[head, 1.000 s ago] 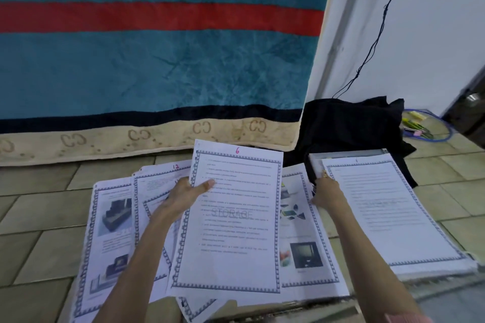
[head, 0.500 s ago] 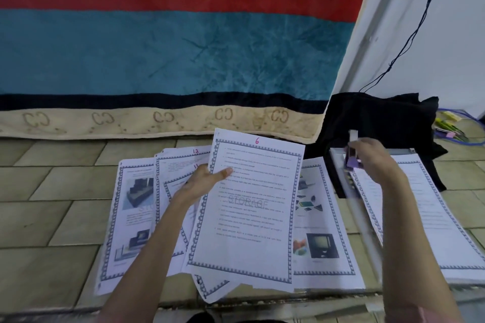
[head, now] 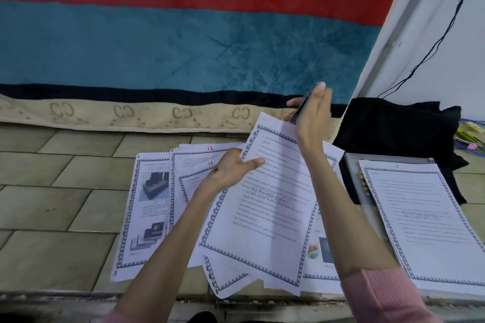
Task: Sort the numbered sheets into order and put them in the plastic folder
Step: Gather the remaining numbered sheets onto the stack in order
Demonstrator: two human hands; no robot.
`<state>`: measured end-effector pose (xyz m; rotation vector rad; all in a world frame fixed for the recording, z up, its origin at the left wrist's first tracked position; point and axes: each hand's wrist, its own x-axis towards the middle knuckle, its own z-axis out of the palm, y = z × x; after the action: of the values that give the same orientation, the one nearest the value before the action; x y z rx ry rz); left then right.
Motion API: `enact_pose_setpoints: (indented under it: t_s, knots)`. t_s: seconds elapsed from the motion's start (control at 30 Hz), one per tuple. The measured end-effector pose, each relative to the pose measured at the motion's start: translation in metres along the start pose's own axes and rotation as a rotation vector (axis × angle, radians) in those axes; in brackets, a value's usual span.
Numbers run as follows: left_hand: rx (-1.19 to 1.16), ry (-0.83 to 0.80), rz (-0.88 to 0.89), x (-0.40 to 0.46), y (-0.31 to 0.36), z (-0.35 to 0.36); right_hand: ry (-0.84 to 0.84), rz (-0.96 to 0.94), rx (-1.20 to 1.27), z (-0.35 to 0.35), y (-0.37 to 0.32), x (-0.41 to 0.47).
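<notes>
Where the blanket (head: 183,42) meets the tiled floor (head: 52,191), your loose sheets (head: 154,204) fan out, numbers mostly hidden; the plastic folder (head: 350,173) lies right, under sheet 1 (head: 420,217). Your left hand (head: 228,173) pinches a raised sheet (head: 267,207); your right hand (head: 312,115), fingers straight, pinches a blurred dark object (head: 301,109).

Two bare forearms, ribbed pink sleeve (head: 385,294) pushed up on right arm

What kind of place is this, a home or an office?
Probably a room in a home: a beige tiled floor, a teal plush blanket with a red stripe hung or draped behind, and a black cloth heap beside a white wall.
</notes>
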<state>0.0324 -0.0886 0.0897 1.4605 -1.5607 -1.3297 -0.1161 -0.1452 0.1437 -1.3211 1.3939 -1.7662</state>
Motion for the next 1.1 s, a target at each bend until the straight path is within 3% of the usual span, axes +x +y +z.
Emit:
enact_pose_setpoints:
  t_s: [0.17, 0.47, 0.8, 1.1]
  knots:
    - [-0.026, 0.002, 0.024, -0.006, 0.008, 0.001, -0.07, -0.042, -0.042, 0.004, 0.006, -0.004]
    - [0.151, 0.042, -0.025, -0.01, 0.016, 0.01, -0.227, 0.13, 0.104, 0.027, -0.008, -0.005]
    - [0.22, 0.065, -0.069, -0.015, 0.019, 0.013, -0.169, 0.225, 0.138, 0.027, -0.016, -0.005]
    - [0.227, 0.052, -0.05, -0.006, 0.009, 0.018, -0.1, 0.167, 0.042, 0.028, -0.012, -0.008]
